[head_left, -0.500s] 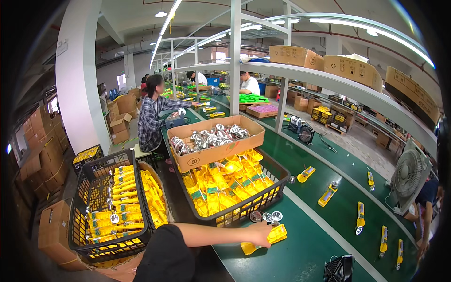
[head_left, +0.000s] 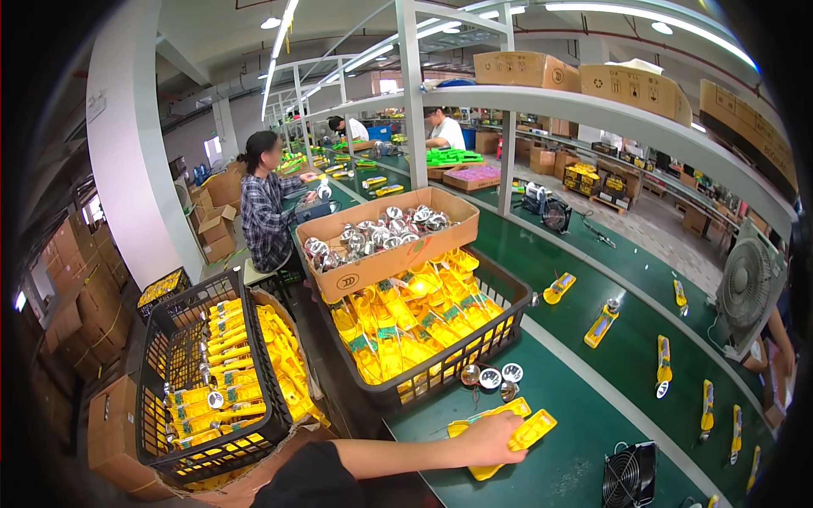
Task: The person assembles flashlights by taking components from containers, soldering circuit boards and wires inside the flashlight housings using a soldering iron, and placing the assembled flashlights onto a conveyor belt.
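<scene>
Left hand [head_left: 489, 440] stretched across, fingers clamped on yellow casings [head_left: 525, 433], green table [head_left: 567, 466]

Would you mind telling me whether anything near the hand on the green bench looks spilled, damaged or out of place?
Nothing stands out. The hand rests on yellow plastic parts lying flat on the green bench, three silver reflector cups sit together beside the black crate, and the cardboard box sits squarely on it.

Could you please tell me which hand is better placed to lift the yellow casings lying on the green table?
The left hand, as it seems: it rests on the yellow casings in front of the black crate. The right hand is out of view.
</scene>
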